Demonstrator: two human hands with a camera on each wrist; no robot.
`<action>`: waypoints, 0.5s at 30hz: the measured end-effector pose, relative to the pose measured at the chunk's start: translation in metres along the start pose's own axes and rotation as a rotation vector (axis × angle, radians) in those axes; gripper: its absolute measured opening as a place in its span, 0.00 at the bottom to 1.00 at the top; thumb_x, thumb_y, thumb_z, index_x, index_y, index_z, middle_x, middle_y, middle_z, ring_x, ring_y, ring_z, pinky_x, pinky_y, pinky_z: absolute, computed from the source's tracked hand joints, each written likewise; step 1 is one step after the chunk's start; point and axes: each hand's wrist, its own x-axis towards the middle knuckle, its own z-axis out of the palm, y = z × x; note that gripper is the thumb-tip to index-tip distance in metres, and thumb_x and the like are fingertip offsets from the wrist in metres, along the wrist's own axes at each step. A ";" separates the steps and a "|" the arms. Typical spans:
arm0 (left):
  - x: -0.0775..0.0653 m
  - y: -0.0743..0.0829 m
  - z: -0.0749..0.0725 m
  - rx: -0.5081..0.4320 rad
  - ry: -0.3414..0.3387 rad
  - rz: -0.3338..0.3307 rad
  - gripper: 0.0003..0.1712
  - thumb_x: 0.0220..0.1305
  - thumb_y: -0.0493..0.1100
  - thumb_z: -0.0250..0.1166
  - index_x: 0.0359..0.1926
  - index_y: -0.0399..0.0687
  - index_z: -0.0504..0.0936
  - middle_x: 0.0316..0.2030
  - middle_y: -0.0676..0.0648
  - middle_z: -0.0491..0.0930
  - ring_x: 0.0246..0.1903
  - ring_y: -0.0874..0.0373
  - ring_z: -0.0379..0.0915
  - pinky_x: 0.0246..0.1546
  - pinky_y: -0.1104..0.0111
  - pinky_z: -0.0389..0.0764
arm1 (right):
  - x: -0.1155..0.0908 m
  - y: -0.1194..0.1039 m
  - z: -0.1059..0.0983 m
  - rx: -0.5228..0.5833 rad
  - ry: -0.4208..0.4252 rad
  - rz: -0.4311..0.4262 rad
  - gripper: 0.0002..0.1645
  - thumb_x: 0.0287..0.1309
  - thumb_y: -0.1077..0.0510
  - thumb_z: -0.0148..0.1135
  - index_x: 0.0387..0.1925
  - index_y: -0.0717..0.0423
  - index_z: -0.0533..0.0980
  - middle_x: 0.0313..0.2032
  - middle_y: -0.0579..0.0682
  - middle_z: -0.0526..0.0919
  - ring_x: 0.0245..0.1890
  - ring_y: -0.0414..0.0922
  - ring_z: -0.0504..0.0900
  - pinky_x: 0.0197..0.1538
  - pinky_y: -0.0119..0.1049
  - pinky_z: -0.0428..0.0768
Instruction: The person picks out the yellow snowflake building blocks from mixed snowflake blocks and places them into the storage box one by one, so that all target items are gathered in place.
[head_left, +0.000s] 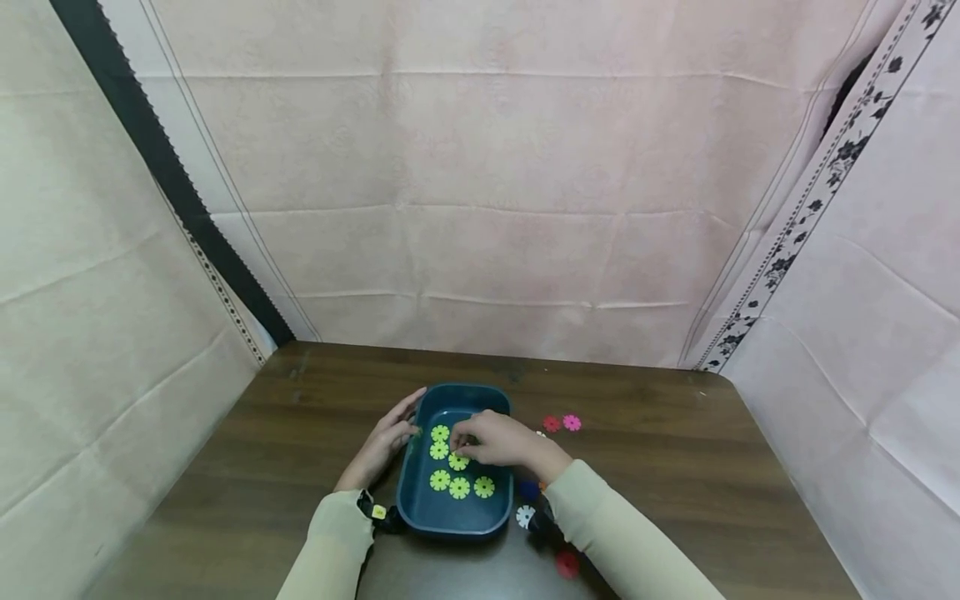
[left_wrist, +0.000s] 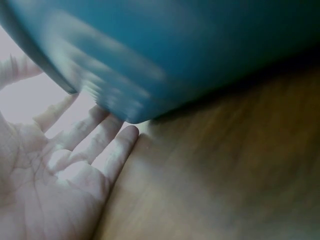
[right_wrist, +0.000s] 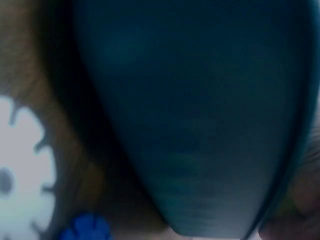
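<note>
A dark blue tray stands on the table, with several yellow-green flower-shaped discs lying inside. My left hand is at the tray's left side; in the left wrist view its fairly straight fingers touch the outer wall. Over the tray's right rim reaches my right hand, thumb and fingertips pinching a yellow-green flower disc among the others. The right wrist view shows mostly the tray's outer wall, with the fingertips hidden.
Right of the tray lie a white notched disc, a blue disc and a red disc under the right forearm. Farther back are another red disc and a pink one. Light cloth hangs behind the wooden table.
</note>
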 end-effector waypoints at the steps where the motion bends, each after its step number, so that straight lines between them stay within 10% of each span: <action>1: 0.000 0.000 0.000 -0.001 -0.004 0.000 0.36 0.72 0.35 0.49 0.78 0.61 0.59 0.75 0.46 0.58 0.67 0.41 0.62 0.58 0.60 0.72 | 0.003 0.001 0.002 -0.023 -0.003 0.011 0.06 0.69 0.56 0.62 0.42 0.47 0.83 0.37 0.35 0.84 0.38 0.29 0.80 0.43 0.26 0.79; 15: 0.001 -0.002 0.000 -0.007 -0.008 0.000 0.36 0.72 0.35 0.49 0.77 0.63 0.59 0.73 0.45 0.60 0.63 0.38 0.66 0.56 0.61 0.73 | 0.011 0.000 0.012 -0.249 -0.023 0.063 0.06 0.63 0.46 0.68 0.42 0.34 0.84 0.37 0.28 0.81 0.38 0.32 0.73 0.39 0.31 0.74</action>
